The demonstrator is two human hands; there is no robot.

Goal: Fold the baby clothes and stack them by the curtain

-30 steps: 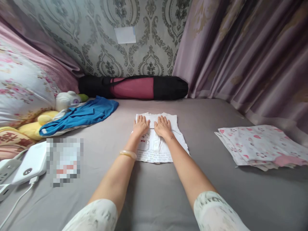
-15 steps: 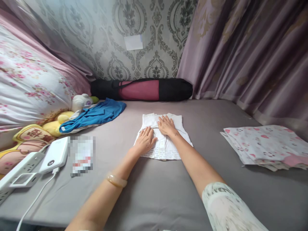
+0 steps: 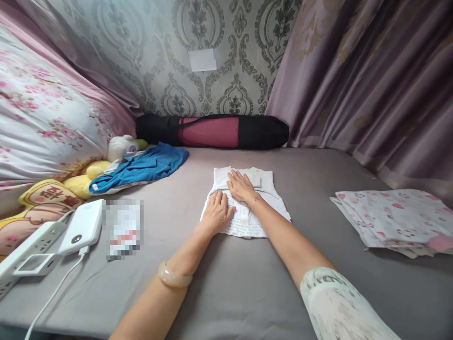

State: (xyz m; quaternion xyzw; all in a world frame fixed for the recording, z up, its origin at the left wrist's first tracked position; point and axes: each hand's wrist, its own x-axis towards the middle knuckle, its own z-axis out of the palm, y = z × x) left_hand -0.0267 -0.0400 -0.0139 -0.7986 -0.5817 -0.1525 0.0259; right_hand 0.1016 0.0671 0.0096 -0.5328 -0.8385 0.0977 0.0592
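A small white garment (image 3: pixel 264 198), with faint print along its lower part and a buttoned strip down the middle, lies flat on the grey sheet. My left hand (image 3: pixel 217 212) rests on its left side, palm down, fingers stretched out. Higher up, near the garment's upper middle, my right hand (image 3: pixel 241 185) lies flat with its fingers extended. Both hands touch the cloth, and neither grips it. Parts of the garment are covered by my hands and right forearm.
To the right lies folded white cloth with pink hearts (image 3: pixel 399 217). A power bank (image 3: pixel 82 226), power strip (image 3: pixel 31 252) and blurred packet (image 3: pixel 124 229) sit at left. Behind them are blue clothing (image 3: pixel 145 167) and plush toys (image 3: pixel 79 184). A long black-and-pink bag (image 3: pixel 212 132) lies against the wall.
The view has shifted slightly, so everything sits a little further right. My right hand has slid a bit to the left across the garment; my left hand stays on its left side.
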